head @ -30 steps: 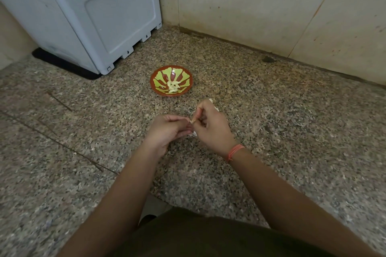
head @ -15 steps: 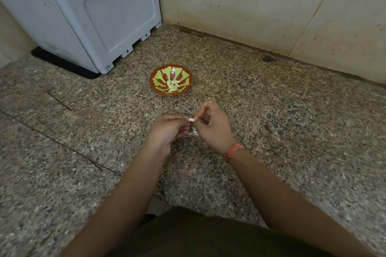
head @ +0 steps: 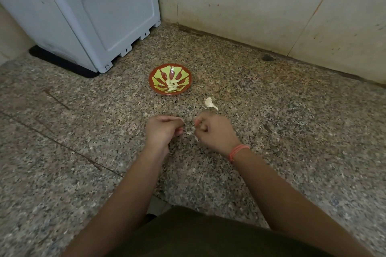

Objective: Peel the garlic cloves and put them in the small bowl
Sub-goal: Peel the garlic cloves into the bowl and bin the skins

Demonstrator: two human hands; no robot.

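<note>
A garlic clove (head: 196,137) is pinched in the clenched right hand (head: 213,131), near the small bowl (head: 189,75), what the curled left hand (head: 164,129) holds cannot be told, and the clove could be squirted onto the desk (head: 271,131) by oversqueezing.

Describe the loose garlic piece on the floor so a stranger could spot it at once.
Find the grey box in the corner, then the red and green bowl on the speckled floor before it. Right of the bowl, just beyond the right hand, lies the garlic piece: white, alone, with a thin tail.
</note>
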